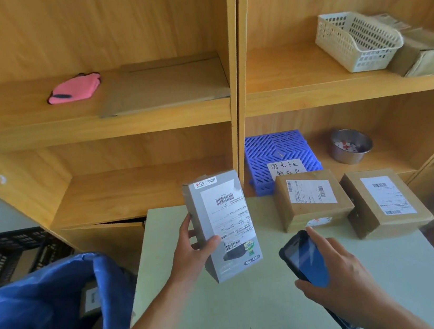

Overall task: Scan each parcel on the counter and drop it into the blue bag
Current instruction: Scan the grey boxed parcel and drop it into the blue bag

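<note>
My left hand (194, 250) holds a tall grey parcel box (222, 224) upright above the counter (243, 312), its white shipping label and barcodes facing me. To its right, my right hand (337, 267) grips a dark handheld scanner (305, 260) with a blue-lit screen, my index finger lying along its top edge. Two brown cardboard parcels lie at the counter's far right, one (311, 198) nearer the middle and one (383, 200) beside it, both with white labels up. The open blue bag (44, 305) stands at the lower left, a labelled parcel visible inside.
Wooden shelving rises behind the counter. It holds a pink cloth (73, 89), a flat cardboard sheet (164, 85), a white basket (357, 41), a blue plastic grid (278, 156) with a handwritten note, and a metal bowl (350, 145). A black crate (7, 255) sits at left.
</note>
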`<state>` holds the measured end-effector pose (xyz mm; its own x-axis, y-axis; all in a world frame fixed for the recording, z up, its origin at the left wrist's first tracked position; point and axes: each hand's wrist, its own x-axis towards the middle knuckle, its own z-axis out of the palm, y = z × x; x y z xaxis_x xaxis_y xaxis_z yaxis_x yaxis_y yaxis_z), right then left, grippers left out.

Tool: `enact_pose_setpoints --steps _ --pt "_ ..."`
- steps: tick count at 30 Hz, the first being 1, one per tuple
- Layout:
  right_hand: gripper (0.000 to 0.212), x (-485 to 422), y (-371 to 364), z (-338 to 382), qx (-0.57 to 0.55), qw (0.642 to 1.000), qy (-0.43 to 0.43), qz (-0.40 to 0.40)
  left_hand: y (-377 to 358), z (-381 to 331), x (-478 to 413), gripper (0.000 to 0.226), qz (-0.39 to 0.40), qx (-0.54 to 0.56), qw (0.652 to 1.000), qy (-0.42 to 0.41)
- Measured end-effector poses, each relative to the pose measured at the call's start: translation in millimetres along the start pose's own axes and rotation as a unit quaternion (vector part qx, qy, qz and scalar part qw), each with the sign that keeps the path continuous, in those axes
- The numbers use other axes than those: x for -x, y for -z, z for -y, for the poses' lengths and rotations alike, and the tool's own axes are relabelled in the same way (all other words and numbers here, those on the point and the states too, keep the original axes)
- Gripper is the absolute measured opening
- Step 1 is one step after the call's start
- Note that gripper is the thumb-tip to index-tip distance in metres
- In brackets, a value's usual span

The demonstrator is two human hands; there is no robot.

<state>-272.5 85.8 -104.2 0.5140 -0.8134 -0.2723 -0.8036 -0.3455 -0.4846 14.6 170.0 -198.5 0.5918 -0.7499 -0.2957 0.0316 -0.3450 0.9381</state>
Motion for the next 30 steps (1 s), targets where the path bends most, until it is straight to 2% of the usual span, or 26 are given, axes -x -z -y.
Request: enact_pose_setpoints --steps 4,11,13,18,24,30 --pt "0.112 -4.7 -11.5 18.9 0.008 1.0 0.022 0.007 43.4 21.2 28.5 0.084 -0.053 0.067 0.995 0.044" --pt "0.113 -18.0 -57.2 82.0 0.024 0.994 0.096 0.048 140.4 69.0 82.9 0.051 -0.155 0.154 0.972 0.084" --pt "0.111 -21.7 -75.5 116.0 0.031 0.99 0.123 0.06 172.2 84.8 92.3 0.052 -0.179 0.178 0.961 0.11" --pt "0.103 -35.6 -131.2 199.7 0.034 0.981 0.162 0.097 253.5 128.9 98.5 0.076 -0.227 0.202 0.94 0.157" --pt "0.097 -49.8 -197.0 280.1 0.058 0.977 0.178 0.106 337.6 170.0 86.5 0.057 -0.246 0.232 0.921 0.195" --pt "0.098 -58.8 -251.8 328.7 0.077 0.97 0.193 0.129 394.7 211.8 70.2 0.058 -0.257 0.221 0.91 0.237"
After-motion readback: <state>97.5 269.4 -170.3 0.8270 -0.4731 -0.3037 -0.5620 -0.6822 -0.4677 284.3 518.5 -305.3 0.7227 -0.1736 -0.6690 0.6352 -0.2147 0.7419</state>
